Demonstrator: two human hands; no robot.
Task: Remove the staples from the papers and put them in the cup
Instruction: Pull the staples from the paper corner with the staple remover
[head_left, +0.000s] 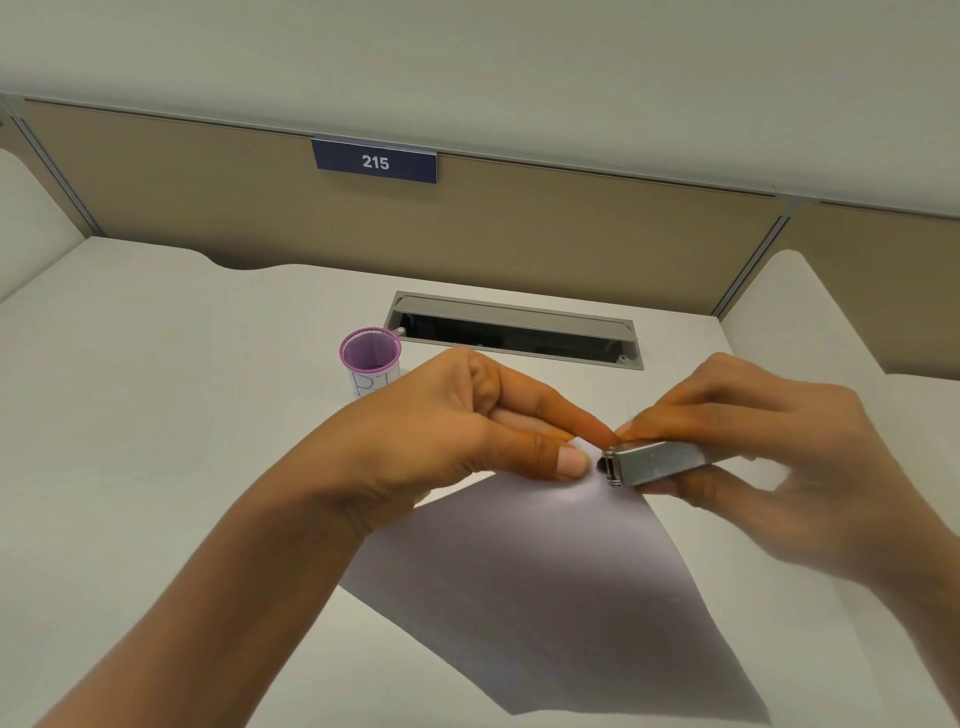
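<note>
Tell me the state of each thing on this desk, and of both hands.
left hand, pinching the papers at a corner
right hand, gripping the staple remover
staple remover, tip at the pinched corner
papers, held up by one corner
cup, upright, untouched
cable hatch, open

White desk (156, 415) against a tan partition (519, 234).

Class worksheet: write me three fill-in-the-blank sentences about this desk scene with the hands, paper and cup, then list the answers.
1. The left hand pinches a ____ of the paper, where the right hand holds the staple remover.
2. The cup on the desk has a ____ rim.
3. The blue sign on the partition reads ____.
Answers: corner; purple; 215.
</note>
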